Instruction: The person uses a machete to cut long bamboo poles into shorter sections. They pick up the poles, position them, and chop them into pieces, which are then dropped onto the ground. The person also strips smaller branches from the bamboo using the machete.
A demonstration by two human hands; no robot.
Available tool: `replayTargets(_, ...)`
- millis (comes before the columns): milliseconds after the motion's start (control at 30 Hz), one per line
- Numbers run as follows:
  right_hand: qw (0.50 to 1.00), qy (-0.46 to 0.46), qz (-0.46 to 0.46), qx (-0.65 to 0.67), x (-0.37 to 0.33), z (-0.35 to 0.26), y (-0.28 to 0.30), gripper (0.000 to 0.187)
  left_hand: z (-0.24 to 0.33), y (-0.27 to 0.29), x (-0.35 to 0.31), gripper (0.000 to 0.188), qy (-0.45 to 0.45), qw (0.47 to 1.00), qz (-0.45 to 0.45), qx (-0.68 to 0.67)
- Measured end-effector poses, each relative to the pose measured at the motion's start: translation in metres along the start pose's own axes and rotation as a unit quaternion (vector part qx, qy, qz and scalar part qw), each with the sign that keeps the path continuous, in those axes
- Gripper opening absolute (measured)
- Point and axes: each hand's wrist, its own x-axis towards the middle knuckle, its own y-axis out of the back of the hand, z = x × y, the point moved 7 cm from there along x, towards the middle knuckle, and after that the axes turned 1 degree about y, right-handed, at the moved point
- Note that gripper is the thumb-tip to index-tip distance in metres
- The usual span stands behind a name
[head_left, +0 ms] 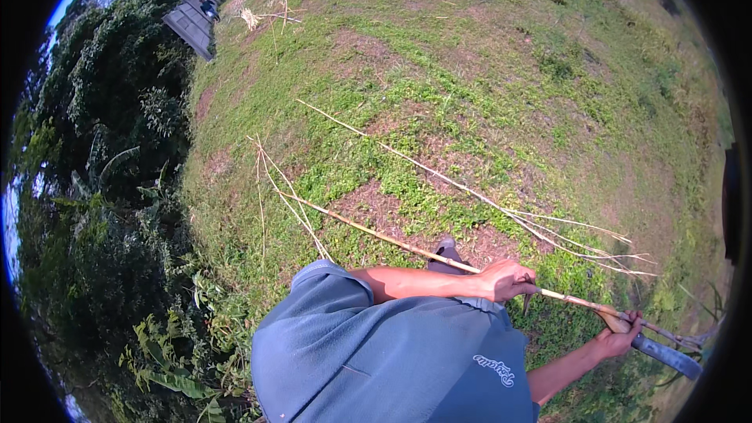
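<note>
A long, thin tan cane (pixel 392 241) slants across in front of me, from the grass at left to the far right. My left hand (pixel 509 280) is closed around it, with a small dark dry scrap hanging by the fingers. Farther along, my right hand (pixel 615 342) is closed on the wooden handle of a machete. The machete's curved dark blade (pixel 666 356) points right, beside the cane's thinner end. Whether the right fingers also touch the cane, I cannot tell.
On the grass ahead lies a long pale stalk (pixel 439 176) with split ends. Thin dry stalks (pixel 270 164) lie at left, and more form a small pile (pixel 251 19) farther off. Dense dark bushes (pixel 94 188) border the left, near a grey slatted structure (pixel 192 22). My shoe (pixel 446 247) shows below the cane.
</note>
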Motion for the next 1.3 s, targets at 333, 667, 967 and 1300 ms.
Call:
replayTargets(333,0.999,-0.024,-0.030,0.024,0.013,0.012,0.011,0.008,-0.036,-0.013,0.006,0.040,0.157,0.980,0.042,-0.113)
replayTargets(667,1.000,0.013,0.013,0.019,0.010,-0.005,-0.002,0.011,-0.114,0.036,-0.046,0.045,0.152,0.968,-0.179,-0.084)
replayTargets(967,0.998,0.015,0.019,0.060,0.019,-0.020,0.012,0.013,-0.039,0.004,-0.024,0.030,-0.016,0.997,-0.038,-0.058)
replayTargets(1300,0.994,0.026,-0.004,0.110,0.002,-0.037,0.037,0.013,-0.059,-0.053,-0.009,0.031,0.306,0.788,-0.369,-0.387)
